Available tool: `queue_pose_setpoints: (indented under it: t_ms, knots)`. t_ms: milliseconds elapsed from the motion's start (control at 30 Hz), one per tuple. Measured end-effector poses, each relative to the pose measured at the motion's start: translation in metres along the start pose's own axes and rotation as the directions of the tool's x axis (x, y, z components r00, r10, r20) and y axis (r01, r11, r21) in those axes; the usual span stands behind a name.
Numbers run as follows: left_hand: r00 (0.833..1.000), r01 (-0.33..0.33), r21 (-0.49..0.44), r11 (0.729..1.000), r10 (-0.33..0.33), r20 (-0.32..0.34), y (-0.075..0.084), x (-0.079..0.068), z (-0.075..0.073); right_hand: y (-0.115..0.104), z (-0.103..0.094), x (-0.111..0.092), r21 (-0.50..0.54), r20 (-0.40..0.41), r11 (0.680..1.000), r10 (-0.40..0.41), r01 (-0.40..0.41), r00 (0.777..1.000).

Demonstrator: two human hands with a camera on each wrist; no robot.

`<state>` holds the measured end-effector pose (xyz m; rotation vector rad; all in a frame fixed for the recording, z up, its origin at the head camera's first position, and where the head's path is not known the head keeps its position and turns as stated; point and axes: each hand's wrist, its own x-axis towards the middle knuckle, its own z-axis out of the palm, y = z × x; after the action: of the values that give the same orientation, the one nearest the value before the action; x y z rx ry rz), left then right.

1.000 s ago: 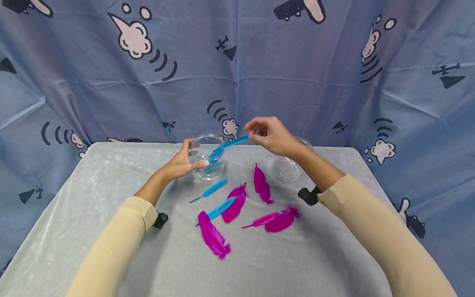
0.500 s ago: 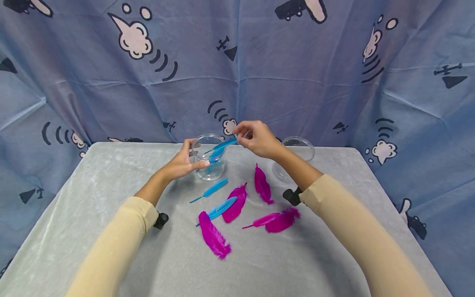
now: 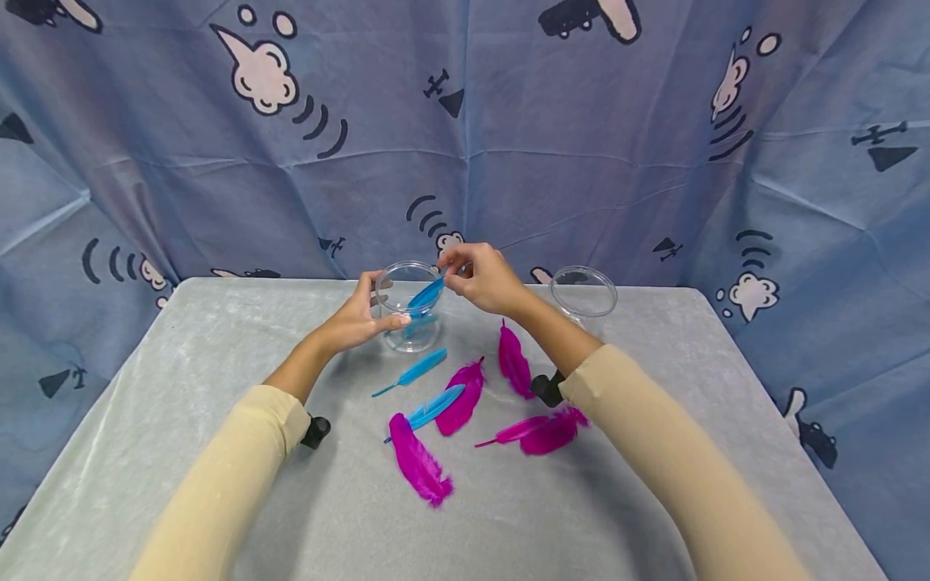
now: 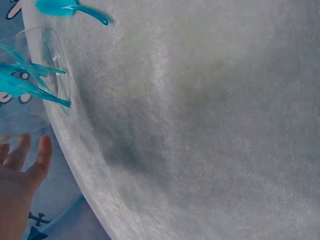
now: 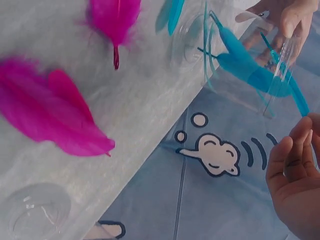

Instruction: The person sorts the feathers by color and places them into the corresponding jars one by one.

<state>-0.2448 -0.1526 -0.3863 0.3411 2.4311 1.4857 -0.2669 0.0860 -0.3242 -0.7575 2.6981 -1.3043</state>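
Observation:
My left hand (image 3: 353, 324) holds a clear plastic jar (image 3: 409, 344) from the left side, thumb in front, at the table's far edge. Inside the jar lean blue feathers (image 5: 240, 60), their quills toward the bottom. At the jar's mouth my right hand (image 3: 483, 278) pinches the end of another blue feather (image 5: 299, 97) between thumb and fingers. That feather's quill points into the jar. On the table before the jar lie a blue feather (image 3: 412, 371), a second blue feather (image 3: 436, 407) and several magenta feathers (image 3: 417, 464).
Another clear container (image 3: 614, 300) stands at the back right, partly behind my right forearm. More magenta feathers (image 3: 552, 436) lie at the middle right of the grey-covered table (image 3: 218, 339). A patterned blue curtain (image 3: 567, 186) hangs just behind the far edge.
My right hand has moved left and slightly down, bringing the pinched blue feather from right of the jar into its mouth. The left hand and the jar have stayed in place.

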Motion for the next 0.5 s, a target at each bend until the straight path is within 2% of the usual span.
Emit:
queue_pose_setpoints:
  t_ms: [100,300,500]
  knots:
    - [1.000,-0.008,0.004,1.000,0.008,-0.008,-0.009,0.005,0.001,-0.001,0.004,0.000,0.013,0.007,1.000,-0.005,0.004,1.000]
    - [1.000,-0.008,0.008,1.000,0.008,-0.014,-0.010,0.006,0.001,0.000,0.010,0.000,0.049,0.013,0.999,-0.012,0.011,1.000]
    - [1.000,-0.009,0.005,1.000,0.009,-0.015,-0.011,0.005,0.001,0.002,0.011,-0.001,0.092,0.032,0.996,0.015,-0.017,0.999]
